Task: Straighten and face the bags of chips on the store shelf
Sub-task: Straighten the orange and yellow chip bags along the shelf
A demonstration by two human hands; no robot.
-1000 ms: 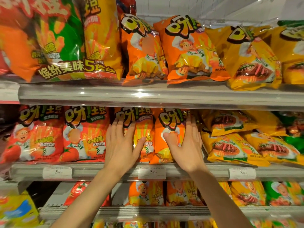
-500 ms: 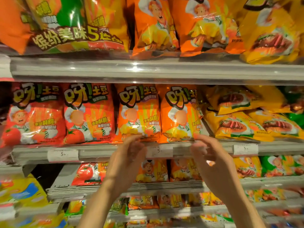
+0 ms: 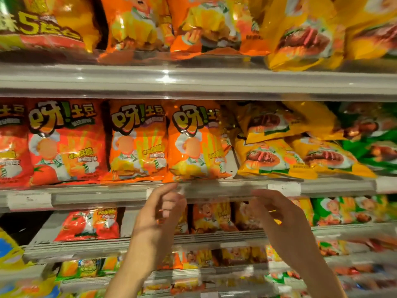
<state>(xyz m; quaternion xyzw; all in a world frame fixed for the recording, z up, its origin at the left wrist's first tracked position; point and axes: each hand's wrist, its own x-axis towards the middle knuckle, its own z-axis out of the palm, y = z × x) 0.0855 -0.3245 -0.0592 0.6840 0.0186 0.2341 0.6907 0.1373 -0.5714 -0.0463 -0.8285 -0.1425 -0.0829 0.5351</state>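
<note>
Two orange chip bags [image 3: 137, 140] [image 3: 194, 143] stand upright side by side on the middle shelf [image 3: 214, 188], faces forward. Red bags [image 3: 64, 143] stand left of them. Yellow bags [image 3: 270, 155] lie tilted and piled to the right. My left hand [image 3: 159, 214] hangs below the shelf edge with fingers loosely curled, holding nothing. My right hand [image 3: 279, 218] is level with it, also loosely curled and holding nothing. Neither hand touches a bag.
The top shelf [image 3: 193, 80] carries big orange and yellow bags that overhang its lip. Lower shelves [image 3: 150, 244] hold small red, orange, yellow and green bags. White price tags [image 3: 30, 200] sit on the shelf rail. Green bags [image 3: 373, 153] fill the far right.
Both hands came off the orange bags and dropped below the shelf edge, fingers curling. The two orange bags now stand uncovered and upright. The view has tilted downward.
</note>
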